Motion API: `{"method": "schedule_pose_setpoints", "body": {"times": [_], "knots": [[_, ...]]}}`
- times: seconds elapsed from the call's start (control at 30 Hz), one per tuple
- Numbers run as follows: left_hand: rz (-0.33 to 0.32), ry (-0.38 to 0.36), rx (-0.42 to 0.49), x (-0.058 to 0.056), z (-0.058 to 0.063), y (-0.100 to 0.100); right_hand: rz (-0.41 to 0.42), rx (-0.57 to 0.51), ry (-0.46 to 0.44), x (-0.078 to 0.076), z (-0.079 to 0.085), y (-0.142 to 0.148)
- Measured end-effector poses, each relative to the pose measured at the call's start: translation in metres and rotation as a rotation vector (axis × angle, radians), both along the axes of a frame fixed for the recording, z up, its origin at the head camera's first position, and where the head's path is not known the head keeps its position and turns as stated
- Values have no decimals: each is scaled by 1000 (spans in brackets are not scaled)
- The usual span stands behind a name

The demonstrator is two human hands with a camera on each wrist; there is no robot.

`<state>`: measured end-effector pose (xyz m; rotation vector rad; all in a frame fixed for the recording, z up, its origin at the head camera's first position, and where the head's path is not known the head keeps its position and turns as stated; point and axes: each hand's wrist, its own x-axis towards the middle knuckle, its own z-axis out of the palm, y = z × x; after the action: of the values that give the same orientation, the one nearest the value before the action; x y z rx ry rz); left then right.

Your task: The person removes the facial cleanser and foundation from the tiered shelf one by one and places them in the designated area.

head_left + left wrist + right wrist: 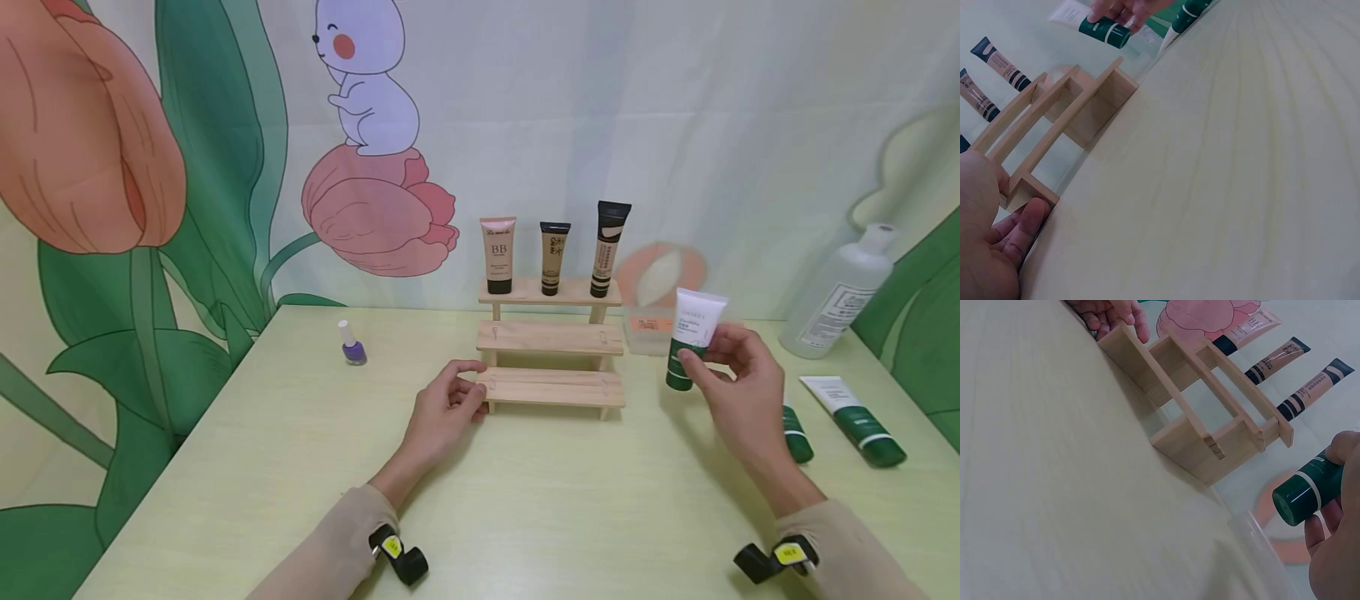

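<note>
A three-tier wooden display rack (551,387) stands on the table; my left hand (447,408) grips the left end of its lowest step. In the left wrist view, the curled fingers (1029,228) lie around that end. My right hand (738,379) pinches a white-and-green squeeze tube (692,329) to the right of the rack, raised with its green cap down. On the top step, three cosmetic tubes stand upright in a row: a pink BB cream tube (498,257), a small gold tube with black ends (554,260) and a taller black-and-beige tube (609,250).
Two more white-and-green tubes lie on the table, one (855,423) at the far right and one (797,435) partly hidden behind my right wrist. A white bottle (836,300) stands behind them. A clear plastic box (647,332) sits beside the rack. Purple nail polish (352,346) stands left.
</note>
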<state>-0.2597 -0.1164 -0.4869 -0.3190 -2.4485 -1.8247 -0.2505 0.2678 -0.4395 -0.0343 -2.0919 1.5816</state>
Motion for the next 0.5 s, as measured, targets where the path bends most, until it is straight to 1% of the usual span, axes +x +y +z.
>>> {"method": "schedule_pose_setpoints", "body": {"times": [0.3,0.5], "knots": [[2,-7,5,0,0,0,-4,73,-79,6,-15,5],[-3,-5,4,0,0,0,-6,120,-106,9,-23,8]]}}
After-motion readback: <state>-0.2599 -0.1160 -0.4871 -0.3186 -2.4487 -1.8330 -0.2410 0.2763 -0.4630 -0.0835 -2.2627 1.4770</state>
